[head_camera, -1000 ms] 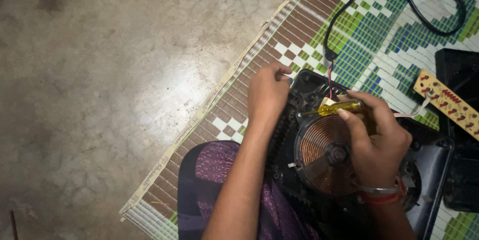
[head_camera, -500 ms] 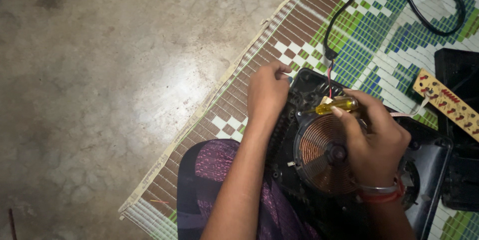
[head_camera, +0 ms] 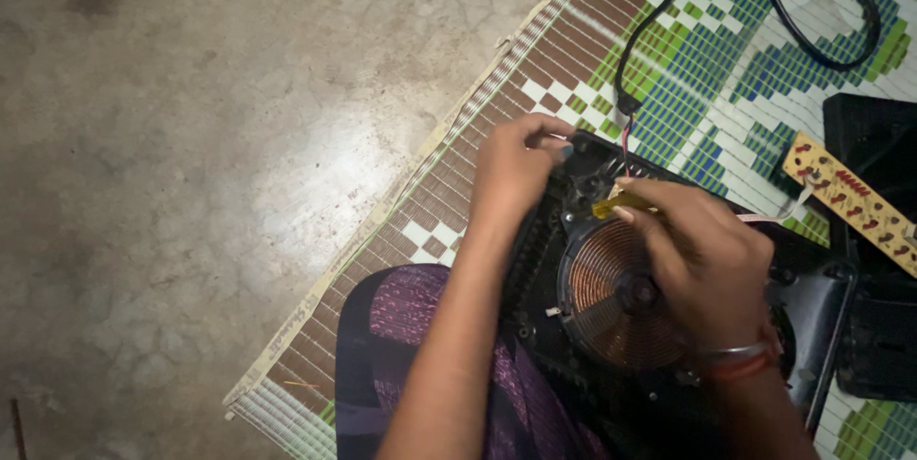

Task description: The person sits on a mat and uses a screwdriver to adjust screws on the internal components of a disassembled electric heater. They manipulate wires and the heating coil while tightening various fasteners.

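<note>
Our right hand (head_camera: 702, 264), gripping the yellow-handled screwdriver (head_camera: 619, 202), has shifted nearer our left hand (head_camera: 511, 169), which pinches the black plastic cooker housing (head_camera: 573, 183) beside the copper coil (head_camera: 611, 293).

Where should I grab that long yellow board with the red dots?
Probably by the long edges of the yellow board, near its middle, coming from above. It lies flat and narrow on the mat, and thin wires join its left end.
</note>
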